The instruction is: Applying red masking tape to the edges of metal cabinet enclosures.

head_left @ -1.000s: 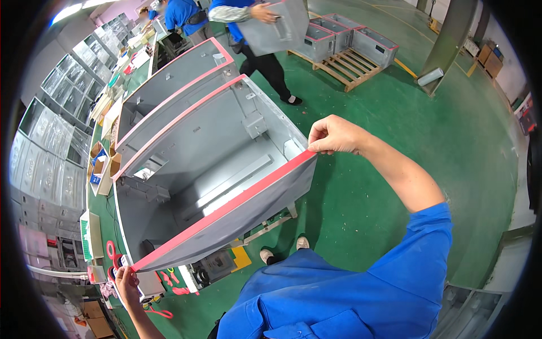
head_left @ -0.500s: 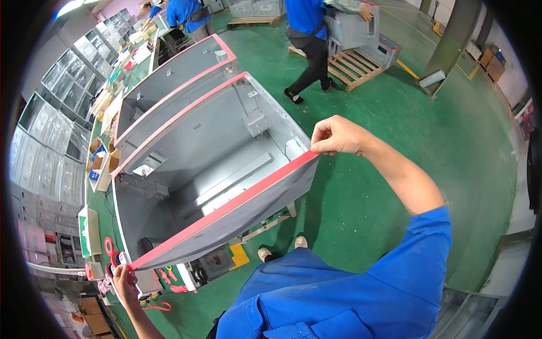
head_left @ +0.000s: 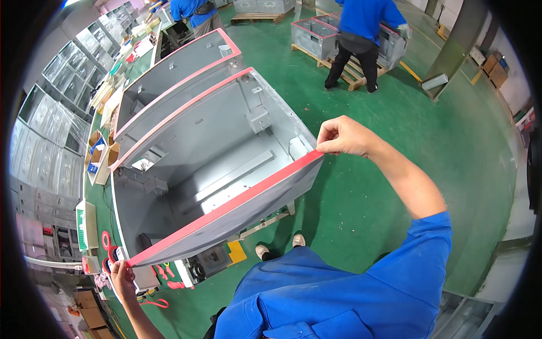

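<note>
A large grey metal cabinet shell (head_left: pixel 186 133) lies in front of me with its open side up. Along its near edge runs a strip of red tape (head_left: pixel 226 210), stretched straight from corner to corner. At the right corner my right hand (head_left: pixel 345 137) is closed, thumb and fingers pinching the strip's end. My left hand (head_left: pixel 123 279) pinches the other end at the near left corner. Just beyond that hand are rolls of red tape (head_left: pixel 106 240). Pinkish-red tape (head_left: pixel 186 116) also lines the shell's far edge.
Behind it stands a second grey shell (head_left: pixel 180 73) with red-taped edges. A green workbench (head_left: pixel 101 198) on the left holds small boxes (head_left: pixel 97 161). Wrapped cabinets (head_left: pixel 48 164) are stacked farther left. A co-worker in blue (head_left: pixel 364 28) stands at a wooden pallet (head_left: pixel 350 76) with grey shells.
Both my hands keep their pinch at the tape's ends, with little movement. The co-worker has moved right to the pallet, and the grey shell they carried is now at the pallet.
</note>
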Available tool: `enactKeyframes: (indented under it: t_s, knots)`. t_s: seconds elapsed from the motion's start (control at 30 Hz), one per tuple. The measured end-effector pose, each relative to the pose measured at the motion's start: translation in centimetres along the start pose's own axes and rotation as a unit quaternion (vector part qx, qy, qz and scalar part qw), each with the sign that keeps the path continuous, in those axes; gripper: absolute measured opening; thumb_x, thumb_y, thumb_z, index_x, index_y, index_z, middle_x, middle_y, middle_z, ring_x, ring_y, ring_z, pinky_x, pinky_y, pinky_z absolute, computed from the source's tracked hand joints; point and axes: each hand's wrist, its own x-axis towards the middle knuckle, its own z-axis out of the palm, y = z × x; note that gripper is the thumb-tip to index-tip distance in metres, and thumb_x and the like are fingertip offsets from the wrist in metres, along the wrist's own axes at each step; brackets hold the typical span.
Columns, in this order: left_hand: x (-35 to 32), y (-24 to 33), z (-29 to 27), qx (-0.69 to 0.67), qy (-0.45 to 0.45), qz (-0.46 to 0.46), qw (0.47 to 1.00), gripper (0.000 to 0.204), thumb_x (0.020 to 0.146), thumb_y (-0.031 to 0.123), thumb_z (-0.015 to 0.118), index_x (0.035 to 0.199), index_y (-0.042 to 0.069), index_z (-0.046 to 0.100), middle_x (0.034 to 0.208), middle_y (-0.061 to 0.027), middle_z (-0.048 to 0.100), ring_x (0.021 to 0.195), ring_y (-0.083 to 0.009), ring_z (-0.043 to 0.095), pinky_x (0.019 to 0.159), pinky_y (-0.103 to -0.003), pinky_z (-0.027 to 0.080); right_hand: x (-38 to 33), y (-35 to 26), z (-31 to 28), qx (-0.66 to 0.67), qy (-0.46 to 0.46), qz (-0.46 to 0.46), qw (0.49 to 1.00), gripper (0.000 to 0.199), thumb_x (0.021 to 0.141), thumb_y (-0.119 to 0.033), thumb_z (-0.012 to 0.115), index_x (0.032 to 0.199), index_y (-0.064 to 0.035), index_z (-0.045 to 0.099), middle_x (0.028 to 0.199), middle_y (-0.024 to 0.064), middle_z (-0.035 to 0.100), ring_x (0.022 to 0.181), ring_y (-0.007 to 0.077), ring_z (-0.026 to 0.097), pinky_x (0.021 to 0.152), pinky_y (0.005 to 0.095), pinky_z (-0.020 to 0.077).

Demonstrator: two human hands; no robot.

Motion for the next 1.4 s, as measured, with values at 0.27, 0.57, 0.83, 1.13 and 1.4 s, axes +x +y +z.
enactKeyframes:
  t_s: [0.27,0.57,0.83,1.13,1.4]
  knots:
    - [0.2,-0.4,-0.3,-0.014,0.027,-0.01,0.999,0.007,0.081,0.013,0.058,0.078,0.011,0.052,0.059,0.0034,0.05,0.047,-0.0033,0.045,0.037,-0.016,0.028,-0.7,0.1,0.8,0.004,0.043,-0.021,0.999,0.011,0.069,-0.009,0.063,0.072,-0.0006,0.057,0.064,0.0033,0.055,0.055,0.0081,0.051,0.048,0.0211,0.0402]
    - [0.1,-0.2,0.3,-0.015,0.013,0.007,1.0,0.008,0.081,0.012,0.056,0.077,0.009,0.051,0.059,0.0038,0.049,0.045,-0.0024,0.043,0.036,-0.015,0.027,-2.1,2.1,2.0,0.193,0.146,0.025,0.97,0.017,0.081,-0.014,0.056,0.092,-0.0008,0.053,0.076,0.0033,0.055,0.064,0.0087,0.054,0.055,0.0199,0.0436]
    - [0.4,-0.6,0.0,-0.021,0.004,0.019,1.0,0.009,0.082,0.012,0.056,0.075,0.009,0.05,0.059,0.0048,0.048,0.042,-0.0008,0.039,0.034,-0.014,0.024,-1.2,2.7,3.8,0.182,0.157,0.024,0.97,0.019,0.082,-0.019,0.058,0.091,-0.0033,0.052,0.074,0.0003,0.053,0.062,0.0072,0.049,0.055,0.0191,0.041]
    - [0.6,-0.5,0.4,-0.018,-0.003,0.004,1.0,0.014,0.082,0.015,0.057,0.071,0.01,0.05,0.056,0.0055,0.046,0.039,0.0004,0.036,0.032,-0.014,0.02,-1.6,3.0,3.5,0.217,0.148,0.009,0.965,0.023,0.086,-0.023,0.052,0.094,-0.0018,0.052,0.077,0.0022,0.054,0.065,0.0089,0.049,0.059,0.0218,0.0409]
    - [1.1,-1.0,0.0,-0.013,-0.007,-0.006,1.0,0.015,0.082,0.015,0.057,0.071,0.008,0.05,0.052,0.0056,0.042,0.037,-0.0004,0.032,0.032,-0.015,0.021,-1.2,3.4,4.8,0.179,0.208,0.004,0.962,0.022,0.082,-0.024,0.058,0.089,-0.0035,0.054,0.072,-0.0001,0.055,0.061,0.0065,0.049,0.056,0.0195,0.0394]
